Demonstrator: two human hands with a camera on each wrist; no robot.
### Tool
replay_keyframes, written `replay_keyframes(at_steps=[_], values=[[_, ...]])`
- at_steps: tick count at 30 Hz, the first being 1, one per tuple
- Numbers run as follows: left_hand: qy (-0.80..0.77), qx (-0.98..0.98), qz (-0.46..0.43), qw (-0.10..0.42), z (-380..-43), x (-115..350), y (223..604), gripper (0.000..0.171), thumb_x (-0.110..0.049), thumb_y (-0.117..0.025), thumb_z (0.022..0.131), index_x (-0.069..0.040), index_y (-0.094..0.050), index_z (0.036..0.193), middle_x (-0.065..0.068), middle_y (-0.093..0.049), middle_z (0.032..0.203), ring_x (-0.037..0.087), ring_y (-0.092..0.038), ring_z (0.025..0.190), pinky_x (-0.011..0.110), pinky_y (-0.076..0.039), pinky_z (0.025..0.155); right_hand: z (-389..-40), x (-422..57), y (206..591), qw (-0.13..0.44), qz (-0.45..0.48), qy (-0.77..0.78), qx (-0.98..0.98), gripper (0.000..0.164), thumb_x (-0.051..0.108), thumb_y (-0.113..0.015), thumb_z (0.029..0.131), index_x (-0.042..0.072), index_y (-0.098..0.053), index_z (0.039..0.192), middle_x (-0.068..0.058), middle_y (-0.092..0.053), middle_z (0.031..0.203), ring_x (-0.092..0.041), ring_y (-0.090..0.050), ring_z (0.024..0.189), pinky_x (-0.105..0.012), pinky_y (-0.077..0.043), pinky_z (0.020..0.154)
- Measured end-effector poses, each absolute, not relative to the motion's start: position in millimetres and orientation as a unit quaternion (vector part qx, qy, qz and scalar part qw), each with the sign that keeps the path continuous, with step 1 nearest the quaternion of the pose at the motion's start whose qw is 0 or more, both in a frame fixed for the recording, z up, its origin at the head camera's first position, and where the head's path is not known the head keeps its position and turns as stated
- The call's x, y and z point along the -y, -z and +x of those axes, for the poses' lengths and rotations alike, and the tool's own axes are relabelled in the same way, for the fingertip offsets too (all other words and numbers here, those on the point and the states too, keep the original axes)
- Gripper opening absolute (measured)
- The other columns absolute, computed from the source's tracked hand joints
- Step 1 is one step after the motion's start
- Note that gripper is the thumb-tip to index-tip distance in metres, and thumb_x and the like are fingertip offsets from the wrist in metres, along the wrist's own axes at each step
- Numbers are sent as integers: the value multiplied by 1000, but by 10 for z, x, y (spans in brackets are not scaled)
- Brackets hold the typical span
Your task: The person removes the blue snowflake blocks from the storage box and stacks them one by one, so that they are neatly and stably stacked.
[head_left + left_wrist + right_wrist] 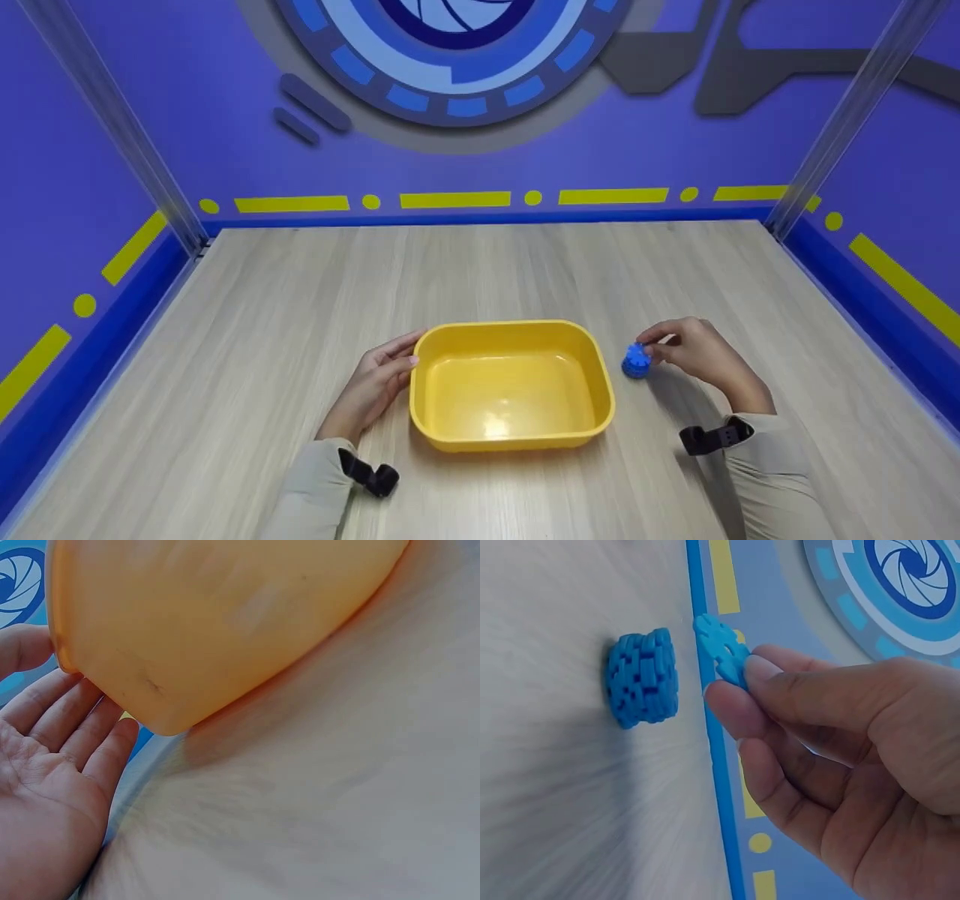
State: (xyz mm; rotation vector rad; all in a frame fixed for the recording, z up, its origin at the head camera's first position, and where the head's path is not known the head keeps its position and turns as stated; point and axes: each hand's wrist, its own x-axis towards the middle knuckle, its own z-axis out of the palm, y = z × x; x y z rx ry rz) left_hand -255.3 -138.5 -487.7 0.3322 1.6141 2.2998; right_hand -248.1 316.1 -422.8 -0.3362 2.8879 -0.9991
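Observation:
A yellow plastic basin stands on the wooden table, with nothing inside it. My left hand rests against its left side; the fingers lie fairly straight along the outer wall, and the thumb touches the rim. To the basin's right, a short stack of blue notched discs stands on the table. My right hand pinches one thin blue notched disc between thumb and index finger. In the right wrist view this disc is apart from the stack, tilted, and its lower end is covered by the thumb.
The pale wooden table ends at a purple-blue back wall with yellow markings. Clear posts rise at the back corners, and similar side walls enclose the left and right. Each wrist wears a black strapped camera.

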Motion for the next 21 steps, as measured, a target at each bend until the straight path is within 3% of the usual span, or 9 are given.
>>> replay_keyframes(at_steps=[21], values=[[-803, -565, 119, 148, -2561, 1386, 4897, 59, -4, -57, 92, 9, -33, 144, 20, -41, 148, 15, -55, 123, 29, -49, 101, -2502, -3178, 4296, 57, -87, 329, -939, 18, 5, -63, 89, 1, -72, 104, -17, -70, 101, -19, -67, 80, -27, -58, 71]])
